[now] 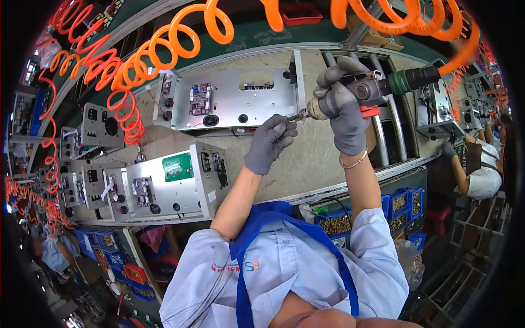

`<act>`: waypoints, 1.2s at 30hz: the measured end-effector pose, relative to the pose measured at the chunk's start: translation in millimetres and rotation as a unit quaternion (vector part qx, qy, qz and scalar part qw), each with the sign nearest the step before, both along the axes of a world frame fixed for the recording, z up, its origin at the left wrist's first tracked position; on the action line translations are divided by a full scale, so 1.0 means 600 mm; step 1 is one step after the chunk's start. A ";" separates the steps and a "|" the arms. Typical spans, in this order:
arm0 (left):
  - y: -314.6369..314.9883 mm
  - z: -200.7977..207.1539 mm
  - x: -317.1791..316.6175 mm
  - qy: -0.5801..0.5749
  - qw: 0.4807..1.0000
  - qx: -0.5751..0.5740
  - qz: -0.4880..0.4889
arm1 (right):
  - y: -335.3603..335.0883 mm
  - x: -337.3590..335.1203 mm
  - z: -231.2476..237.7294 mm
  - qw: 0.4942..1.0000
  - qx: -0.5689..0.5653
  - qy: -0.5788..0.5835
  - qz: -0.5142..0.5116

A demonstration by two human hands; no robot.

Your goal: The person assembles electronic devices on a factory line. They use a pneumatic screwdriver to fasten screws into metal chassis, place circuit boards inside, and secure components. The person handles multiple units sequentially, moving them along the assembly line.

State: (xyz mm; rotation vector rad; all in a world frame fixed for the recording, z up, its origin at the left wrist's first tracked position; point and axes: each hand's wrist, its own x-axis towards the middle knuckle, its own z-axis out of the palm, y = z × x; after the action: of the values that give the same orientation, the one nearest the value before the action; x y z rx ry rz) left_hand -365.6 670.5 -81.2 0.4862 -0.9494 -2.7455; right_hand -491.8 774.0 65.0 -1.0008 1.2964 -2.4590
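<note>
My right hand (348,112), in a grey glove, is wrapped round a pneumatic screwdriver (367,89) with a dark body and a green collar at its hose end. The driver lies nearly level, its bit (298,116) pointing left. At the bit's tip my left hand (272,140), also gloved in grey, has its fingers curled in a pinch on it; whether a screw is there too is hidden. Just behind my left hand stands an open silver metal chassis (235,104) with a circuit board (200,99) mounted inside.
Orange coiled air hoses (178,41) hang across the far side and the left. A second chassis (164,188) with a green board sits at near left. Metal rollers (381,131) cross the bench at right. Blue bins of brass-coloured fasteners (334,223) line the near edge. A co-worker (481,169) is far right.
</note>
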 end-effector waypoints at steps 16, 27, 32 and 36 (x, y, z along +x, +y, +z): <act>-0.047 -0.038 -0.023 -0.007 0.999 0.048 0.018 | -0.052 -0.031 -0.042 0.998 0.009 -0.061 -0.010; -0.064 -0.028 -0.035 0.027 0.988 0.148 -0.027 | -0.069 -0.031 -0.040 0.995 -0.021 -0.099 0.002; -0.076 -0.028 -0.054 -0.010 0.980 0.197 0.022 | -0.080 -0.047 -0.031 0.992 -0.039 -0.118 -0.031; -0.074 -0.015 -0.058 -0.023 0.975 0.221 0.023 | -0.081 -0.051 -0.036 0.992 -0.038 -0.123 0.001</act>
State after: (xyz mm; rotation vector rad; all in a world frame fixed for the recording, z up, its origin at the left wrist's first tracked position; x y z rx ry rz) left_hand -400.1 626.2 -90.3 0.6331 -0.3173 -2.9102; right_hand -522.7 725.7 43.5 -0.6861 1.1301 -2.5510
